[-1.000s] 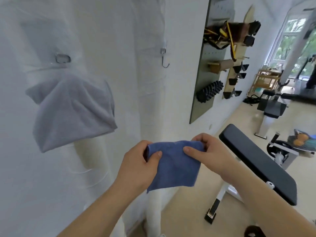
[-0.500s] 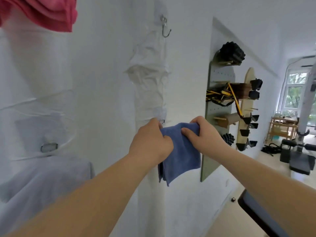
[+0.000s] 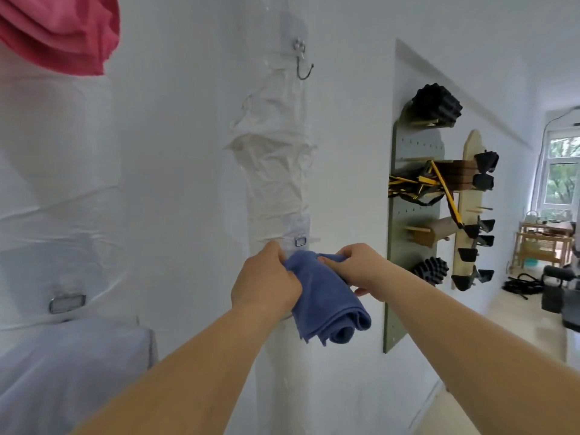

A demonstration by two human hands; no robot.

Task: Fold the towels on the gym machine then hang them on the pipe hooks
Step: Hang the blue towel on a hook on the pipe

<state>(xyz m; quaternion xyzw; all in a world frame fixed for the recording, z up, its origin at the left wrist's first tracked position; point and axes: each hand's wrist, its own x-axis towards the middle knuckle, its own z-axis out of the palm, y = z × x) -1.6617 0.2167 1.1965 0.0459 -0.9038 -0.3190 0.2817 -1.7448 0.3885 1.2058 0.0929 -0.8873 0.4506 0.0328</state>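
A: How many towels show around the wrapped pipe (image 3: 276, 183)?

B: Three. One blue towel (image 3: 326, 302), folded, is gripped at its top by the left hand (image 3: 266, 285) and right hand (image 3: 361, 266), fingers closed on it, just below the pipe's lower hook (image 3: 300, 240). One pink towel (image 3: 59, 29) and one grey towel (image 3: 69, 365) hang left of the pipe.

A: Hooks?

B: Two on the pipe; the upper hook (image 3: 303, 62) is bare.

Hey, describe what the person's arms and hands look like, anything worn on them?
Both forearms are bare as far as the frame shows: no sleeves, watch, or bracelets. The left hand and right hand wear no gloves, and no rings show.
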